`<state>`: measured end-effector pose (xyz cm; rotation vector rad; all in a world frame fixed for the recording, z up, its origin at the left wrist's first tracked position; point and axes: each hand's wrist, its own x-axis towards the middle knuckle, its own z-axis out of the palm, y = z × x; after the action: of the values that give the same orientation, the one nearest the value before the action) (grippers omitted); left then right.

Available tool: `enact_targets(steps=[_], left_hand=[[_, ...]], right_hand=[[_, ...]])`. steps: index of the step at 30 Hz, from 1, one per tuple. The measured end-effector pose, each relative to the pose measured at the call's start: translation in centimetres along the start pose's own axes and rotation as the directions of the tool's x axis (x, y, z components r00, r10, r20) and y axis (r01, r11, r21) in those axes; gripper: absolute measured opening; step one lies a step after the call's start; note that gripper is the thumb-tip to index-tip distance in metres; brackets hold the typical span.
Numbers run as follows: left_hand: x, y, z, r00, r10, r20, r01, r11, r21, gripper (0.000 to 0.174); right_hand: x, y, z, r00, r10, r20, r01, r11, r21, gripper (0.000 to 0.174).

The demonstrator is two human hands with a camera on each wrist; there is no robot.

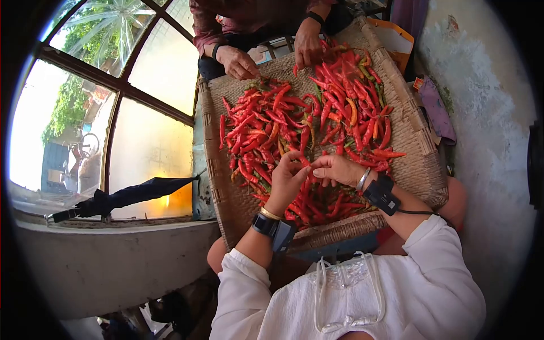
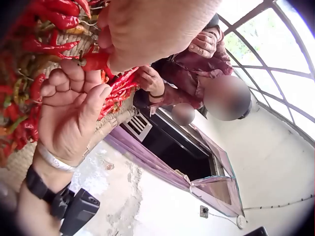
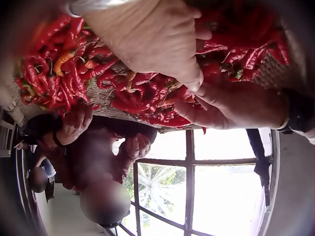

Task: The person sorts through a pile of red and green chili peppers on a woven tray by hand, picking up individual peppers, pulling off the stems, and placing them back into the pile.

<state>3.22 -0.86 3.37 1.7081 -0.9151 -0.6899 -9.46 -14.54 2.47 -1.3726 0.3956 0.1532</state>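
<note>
My two hands meet over a heap of red chili peppers point(image 1: 263, 127) on a woven tray point(image 1: 416, 164). A single red chili pepper point(image 2: 97, 62) is pinched in my left hand point(image 1: 286, 180), its stem end pointing toward my right hand point(image 1: 341, 169). The right hand's fingers are curled, with thumb and fingertips at that stem end. In the right wrist view, the right thumb overlaps the left fingertips and hides most of the pepper. A silver bracelet point(image 2: 55, 160) circles my right wrist.
Across the tray, another person's hands point(image 1: 238, 62) work at the far edge of the peppers. A second heap of chili peppers point(image 1: 362, 107) lies at the right. A folded dark umbrella point(image 1: 136, 195) rests along the window sill; a wall point(image 1: 481, 113) stands on the right.
</note>
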Motion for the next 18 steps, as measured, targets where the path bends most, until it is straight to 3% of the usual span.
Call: enact_targets(steps=[2, 4, 6, 8, 10, 11, 12, 14, 16, 18], left_hand=[[-0.2, 0.6, 0.4, 0.992, -0.12, 0.033, 0.123, 0.988, -0.094, 0.031], [-0.1, 0.3, 0.8, 0.994, -0.11, 0.027, 0.112, 0.99, -0.086, 0.021], [-0.3, 0.1, 0.9, 0.992, -0.003, 0.126, 0.002, 1.0, 0.011, 0.013], [0.0, -1.6, 0.9, 0.992, 0.043, 0.119, -0.042, 0.999, -0.011, 0.011], [0.2, -0.7, 0.1, 0.99, 0.12, 0.074, -0.138, 0.93, 0.341, 0.012], [0.3, -0.5, -0.2, 0.994, 0.098, 0.052, -0.111, 0.89, 0.442, 0.014], [-0.6, -0.5, -0.4, 0.995, 0.085, 0.055, -0.101, 0.892, 0.44, 0.014], [0.1, 0.3, -0.9, 0.991, 0.046, 0.128, -0.121, 0.729, 0.673, 0.02], [-0.4, -0.2, -0.7, 0.986, 0.004, 0.17, -0.124, 0.701, 0.702, 0.028], [-0.6, -0.2, -0.3, 0.954, -0.065, 0.291, -0.198, 0.593, 0.781, 0.033]], right_hand=[[0.0, 0.0, 0.2, 0.999, 0.034, 0.009, -0.034, 0.999, 0.005, 0.03], [-0.1, -0.3, -0.3, 0.996, 0.082, 0.024, -0.082, 0.997, 0.005, 0.027], [-0.1, -0.1, -0.6, 0.983, 0.184, -0.004, -0.184, 0.982, 0.03, 0.02], [0.3, 0.4, -1.0, 0.986, 0.162, -0.03, -0.159, 0.985, 0.072, 0.016], [0.2, -0.4, -1.5, 0.987, 0.151, -0.057, -0.147, 0.987, 0.067, 0.011], [0.3, -0.4, -1.7, 0.987, 0.14, -0.082, -0.135, 0.989, 0.059, 0.01], [0.4, -0.4, -2.1, 0.987, 0.135, -0.092, -0.133, 0.991, 0.029, 0.011], [0.5, -1.6, -2.7, 0.985, 0.118, -0.123, -0.121, 0.993, -0.015, 0.012], [0.1, -2.5, -3.3, 0.979, 0.142, -0.143, -0.142, 0.99, 0.012, 0.012], [0.6, -2.7, -4.3, 0.966, 0.058, -0.253, -0.018, 0.987, 0.157, 0.018]])
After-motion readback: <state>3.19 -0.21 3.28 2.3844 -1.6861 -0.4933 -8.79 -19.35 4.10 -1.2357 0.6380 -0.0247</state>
